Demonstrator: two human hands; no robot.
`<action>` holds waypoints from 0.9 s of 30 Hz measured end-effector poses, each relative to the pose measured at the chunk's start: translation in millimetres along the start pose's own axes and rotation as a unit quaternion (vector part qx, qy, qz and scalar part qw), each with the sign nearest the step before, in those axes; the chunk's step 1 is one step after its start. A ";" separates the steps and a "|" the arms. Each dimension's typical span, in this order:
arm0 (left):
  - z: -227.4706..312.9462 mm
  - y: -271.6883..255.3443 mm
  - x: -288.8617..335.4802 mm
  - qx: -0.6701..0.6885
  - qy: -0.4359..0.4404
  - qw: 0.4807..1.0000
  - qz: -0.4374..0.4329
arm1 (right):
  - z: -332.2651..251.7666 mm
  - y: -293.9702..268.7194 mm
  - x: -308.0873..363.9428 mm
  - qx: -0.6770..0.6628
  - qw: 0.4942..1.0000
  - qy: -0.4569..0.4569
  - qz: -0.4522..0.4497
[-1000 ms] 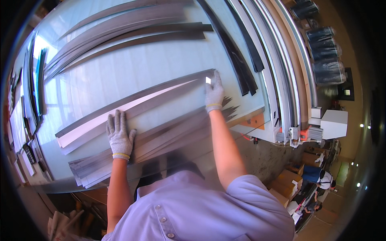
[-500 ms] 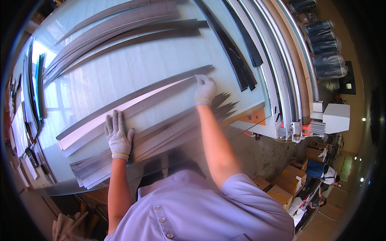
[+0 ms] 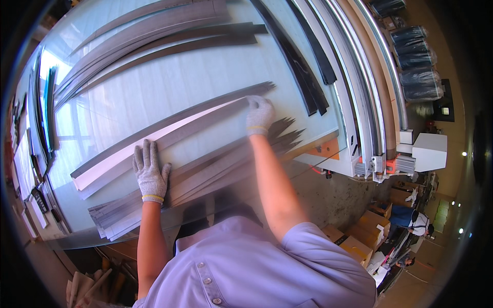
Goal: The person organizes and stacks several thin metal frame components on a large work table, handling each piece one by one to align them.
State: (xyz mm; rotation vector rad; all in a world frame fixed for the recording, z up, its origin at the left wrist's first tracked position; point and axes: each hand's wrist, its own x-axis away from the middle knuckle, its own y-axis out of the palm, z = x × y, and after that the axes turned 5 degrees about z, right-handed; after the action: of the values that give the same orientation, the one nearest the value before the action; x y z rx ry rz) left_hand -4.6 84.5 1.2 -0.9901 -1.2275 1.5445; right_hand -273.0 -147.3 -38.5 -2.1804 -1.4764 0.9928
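- Pale glass-topped worktable (image 3: 215, 72) with a bluish sheen spreads beneath both hands, its near edge curving in front of the person's light purple buttoned shirt (image 3: 257, 262).
- On it, the right hand (image 3: 261, 114), in a light grey knit glove with a yellow cuff line, has its fingers curled and tips drawn together at the right end of a long, narrow, pale pink strip (image 3: 179, 124); whether they pinch it, I cannot tell.
- Left hand (image 3: 150, 172), gloved alike, lies flat and spread, fingertips over the pale strip's lower side, gripping nothing.
- That strip lies slantwise between a long dark grey flat strip (image 3: 205, 107) above and a lighter grey flat strip (image 3: 205, 123) below.
- Nearer the body, a fanned pile of grey strips (image 3: 205, 177) with jagged right ends lies along the edge.
- Farther off, a stack of long grey-brown strips (image 3: 154, 33) crosses the table; long black strips (image 3: 290, 59) lie to its right.
- Beyond stand silver metal rails (image 3: 365, 77), plastic-wrapped dark rolls (image 3: 418, 61) and brown cardboard boxes (image 3: 367, 229).
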 end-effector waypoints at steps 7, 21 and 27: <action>-0.6 0.7 0.7 -0.004 -0.001 1.000 0.002 | -4.2 3.4 4.0 -0.009 0.999 0.012 0.035; -0.8 1.5 0.5 -0.006 -0.003 1.000 0.001 | 1.0 0.8 1.3 -0.005 0.999 0.038 0.024; 0.7 0.5 0.4 -0.012 -0.006 1.000 -0.001 | 0.5 -2.6 -2.4 0.000 0.999 0.041 0.003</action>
State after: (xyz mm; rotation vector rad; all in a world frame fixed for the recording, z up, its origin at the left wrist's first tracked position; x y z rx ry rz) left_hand -5.5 84.6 0.8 -0.9958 -1.2573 1.5389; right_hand -275.7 -148.5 -36.4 -2.1998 -1.4342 0.8939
